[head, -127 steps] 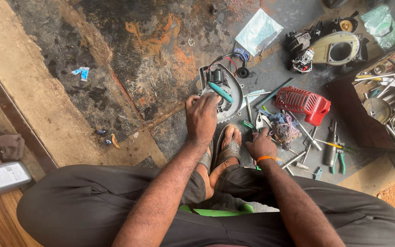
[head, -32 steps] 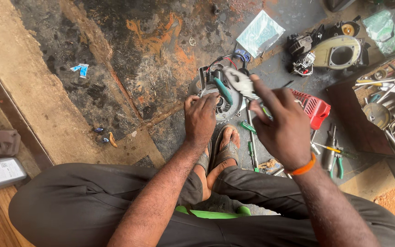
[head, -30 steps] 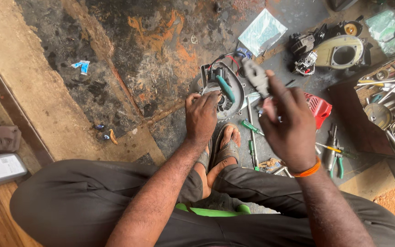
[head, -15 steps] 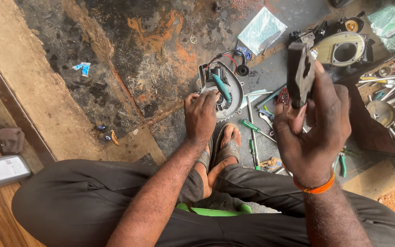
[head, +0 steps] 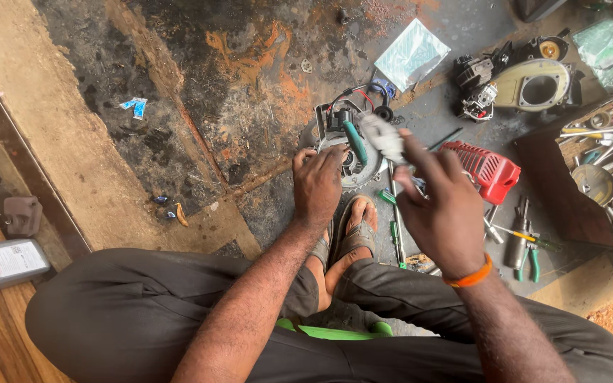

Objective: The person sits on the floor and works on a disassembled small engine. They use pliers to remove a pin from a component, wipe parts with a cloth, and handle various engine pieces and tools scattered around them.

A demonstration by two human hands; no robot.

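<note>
- Hands first: the left hand [head: 318,186] lies flat on the round metal engine part [head: 349,145] on the floor, fingers curled over its near edge, holding it still.
- The right hand [head: 440,206] is lifted off the floor, just to the right of that part. Its fingers are pressed together on a small pale piece [head: 383,138]. The piece is blurry, so I cannot tell what it is.
- The pale piece sits just above the right side of the engine part, very near the green-handled screwdriver [head: 354,142] that rests across it.
- The screwdriver's long side runs up and down, away from the person, handle toward the feet.
- So the engine part lies ahead and a little left of the right hand. The left hand is the nearer one, because it is touching it.
- A red plastic cover [head: 487,169] lies on the floor to the right, behind the lifted hand.
</note>
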